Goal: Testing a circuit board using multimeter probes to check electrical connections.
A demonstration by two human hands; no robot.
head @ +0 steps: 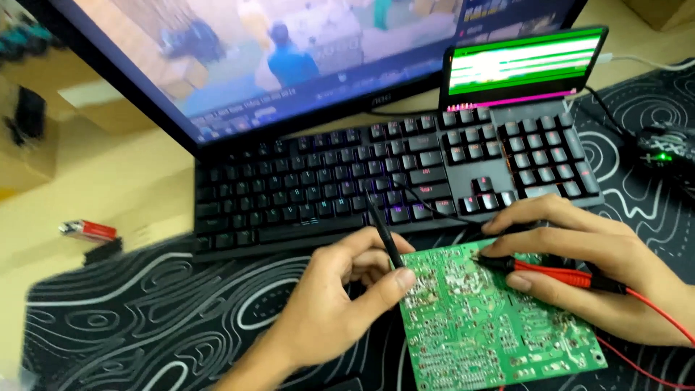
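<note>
Underneath, swirl-patterned desk mat [145, 311]; hands [463, 286] apart, each clamped on a probe.

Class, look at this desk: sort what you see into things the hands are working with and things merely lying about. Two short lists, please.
In use:
left hand holding the black probe
right hand holding the red probe
green circuit board, both probe tips on it

Lying about:
keyboard
monitor
phone with a lit screen
mouse
red lighter
patterned desk mat
</note>
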